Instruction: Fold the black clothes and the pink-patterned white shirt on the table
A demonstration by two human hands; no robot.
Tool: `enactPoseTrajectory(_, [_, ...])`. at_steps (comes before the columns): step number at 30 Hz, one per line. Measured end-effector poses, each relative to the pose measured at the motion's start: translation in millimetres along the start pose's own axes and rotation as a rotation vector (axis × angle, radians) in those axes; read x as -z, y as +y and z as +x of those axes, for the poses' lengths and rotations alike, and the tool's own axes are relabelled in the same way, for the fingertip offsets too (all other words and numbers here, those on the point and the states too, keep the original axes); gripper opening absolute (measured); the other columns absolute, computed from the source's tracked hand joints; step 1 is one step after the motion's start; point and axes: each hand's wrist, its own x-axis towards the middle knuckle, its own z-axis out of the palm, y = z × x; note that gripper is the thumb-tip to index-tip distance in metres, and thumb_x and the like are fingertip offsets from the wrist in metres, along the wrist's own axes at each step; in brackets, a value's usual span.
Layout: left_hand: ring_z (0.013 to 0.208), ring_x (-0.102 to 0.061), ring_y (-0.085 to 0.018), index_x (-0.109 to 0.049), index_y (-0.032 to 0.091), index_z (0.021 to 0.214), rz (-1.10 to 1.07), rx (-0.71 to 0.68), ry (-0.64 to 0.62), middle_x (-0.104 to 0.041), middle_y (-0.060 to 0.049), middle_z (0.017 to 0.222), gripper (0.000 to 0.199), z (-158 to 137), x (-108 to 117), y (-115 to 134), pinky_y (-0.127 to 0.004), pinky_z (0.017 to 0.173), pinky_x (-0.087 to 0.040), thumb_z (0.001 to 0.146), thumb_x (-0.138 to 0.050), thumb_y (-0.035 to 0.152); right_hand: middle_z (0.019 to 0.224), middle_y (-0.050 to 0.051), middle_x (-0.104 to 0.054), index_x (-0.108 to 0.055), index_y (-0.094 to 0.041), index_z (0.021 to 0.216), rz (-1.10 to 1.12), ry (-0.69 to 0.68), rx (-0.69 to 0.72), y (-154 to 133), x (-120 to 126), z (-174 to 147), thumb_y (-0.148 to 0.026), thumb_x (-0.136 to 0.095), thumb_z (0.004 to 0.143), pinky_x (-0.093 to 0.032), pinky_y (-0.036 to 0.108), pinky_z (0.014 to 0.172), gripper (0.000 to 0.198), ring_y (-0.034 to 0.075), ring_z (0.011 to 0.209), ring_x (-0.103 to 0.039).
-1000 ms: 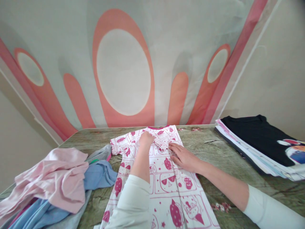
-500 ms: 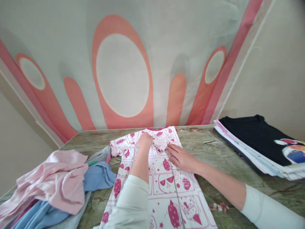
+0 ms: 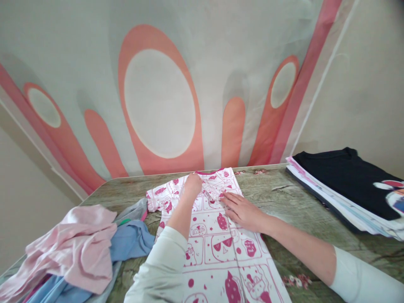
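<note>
A white short-sleeved shirt (image 3: 206,246) with magenta cartoon prints lies front up on the table. Its left sleeve (image 3: 160,194) spreads outward, while the right side is folded inward with that sleeve lying across the chest. Just below the magenta neckline, my left hand (image 3: 193,185) is closed on the fabric, its fingertips mostly hidden behind the hand. My right hand (image 3: 243,211) rests on the folded right side with fingers stretched out, their tips touching the folded sleeve.
A loose heap of clothes, with a pink garment (image 3: 85,246) and a blue one (image 3: 134,240), lies at the left. On the right is a folded stack topped by a black T-shirt (image 3: 344,176). The wood-patterned table (image 3: 268,193) meets a painted wall panel (image 3: 211,139).
My left hand has moved very slightly up towards the neckline. My right hand stays on the folded side. The camera view has tilted a little.
</note>
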Motion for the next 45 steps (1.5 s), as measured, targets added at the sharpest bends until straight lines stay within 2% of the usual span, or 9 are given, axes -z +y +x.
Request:
enactPoseTrajectory(4, [0.104,-0.053,-0.021,-0.058,0.015,0.093,-0.034,-0.088,0.088,-0.056,-0.012,0.113,0.016,-2,-10,-4,-0.028,0.086,-0.038,0.088,-0.045,0.023,0.143,0.005,-0.034,-0.037,-0.020,0.137,0.007,-0.033,-0.008,-1,2,0,-0.046,-0.029,0.092,-0.023,0.042,0.109,0.052,0.023,0.132,-0.025])
enactPoseTrajectory(10, [0.100,-0.055,-0.019,-0.055,0.014,0.105,-0.115,-0.122,0.110,-0.060,-0.011,0.108,0.021,11,-13,-20,-0.027,0.084,-0.040,0.090,-0.041,0.021,0.143,0.004,-0.034,-0.036,-0.020,0.138,0.018,-0.044,-0.016,-2,3,-1,-0.045,-0.030,0.092,-0.023,0.042,0.109,0.052,0.024,0.132,-0.025])
enactPoseTrajectory(18, [0.084,-0.061,-0.014,-0.058,0.015,0.112,-0.168,-0.342,0.009,-0.066,-0.004,0.100,0.046,16,-3,-41,-0.019,0.075,-0.045,0.068,-0.057,0.002,0.144,0.004,-0.033,-0.034,-0.021,0.138,0.029,-0.049,-0.018,-2,2,0,-0.042,-0.031,0.093,-0.023,0.043,0.108,0.050,0.024,0.132,-0.025])
enactPoseTrajectory(22, [0.091,-0.059,-0.017,-0.064,0.018,0.102,-0.164,-0.405,0.091,-0.065,-0.004,0.102,0.029,14,-11,-37,-0.024,0.083,-0.044,0.076,-0.054,0.011,0.144,0.004,-0.033,-0.034,-0.022,0.139,0.028,-0.049,-0.020,-3,3,0,-0.043,-0.032,0.092,-0.022,0.043,0.108,0.051,0.024,0.132,-0.024])
enactPoseTrajectory(31, [0.096,-0.057,-0.017,-0.064,0.019,0.097,-0.152,-0.386,0.203,-0.065,-0.004,0.101,0.022,11,-14,-35,-0.027,0.087,-0.042,0.086,-0.045,0.016,0.143,0.003,-0.034,-0.034,-0.024,0.139,0.032,-0.048,-0.007,-4,5,0,-0.042,-0.033,0.092,-0.021,0.042,0.109,0.049,0.023,0.132,-0.024])
enactPoseTrajectory(35, [0.098,-0.056,-0.018,-0.061,0.016,0.101,-0.121,-0.320,0.212,-0.062,-0.007,0.104,0.022,5,-8,-25,-0.027,0.088,-0.040,0.082,-0.049,0.015,0.143,0.002,-0.034,-0.033,-0.025,0.139,0.023,-0.059,-0.005,-4,5,0,-0.041,-0.030,0.093,-0.023,0.044,0.107,0.048,0.024,0.132,-0.025])
enactPoseTrajectory(38, [0.095,-0.057,-0.020,-0.061,0.014,0.099,-0.032,-0.185,0.116,-0.062,-0.011,0.102,0.022,-1,5,-10,-0.029,0.081,-0.042,0.080,-0.051,0.020,0.143,0.003,-0.035,-0.034,-0.025,0.138,0.021,-0.053,-0.009,-3,5,0,-0.040,-0.030,0.093,-0.024,0.046,0.106,0.048,0.025,0.131,-0.026])
enactPoseTrajectory(40, [0.083,-0.060,-0.021,-0.064,0.013,0.085,0.021,-0.128,-0.007,-0.065,-0.011,0.087,0.017,-7,14,2,-0.028,0.072,-0.043,0.078,-0.053,0.025,0.143,0.002,-0.034,-0.034,-0.024,0.138,0.016,-0.054,-0.010,-3,5,0,-0.040,-0.029,0.093,-0.024,0.046,0.106,0.048,0.026,0.131,-0.026])
enactPoseTrajectory(45, [0.059,-0.059,-0.017,-0.060,0.015,0.056,0.034,-0.169,-0.238,-0.063,-0.005,0.059,0.021,-23,27,24,-0.024,0.055,-0.040,0.069,-0.061,0.032,0.144,0.002,-0.034,-0.032,-0.024,0.139,0.005,-0.067,-0.006,-3,5,-1,-0.041,-0.029,0.093,-0.024,0.045,0.106,0.050,0.026,0.132,-0.024])
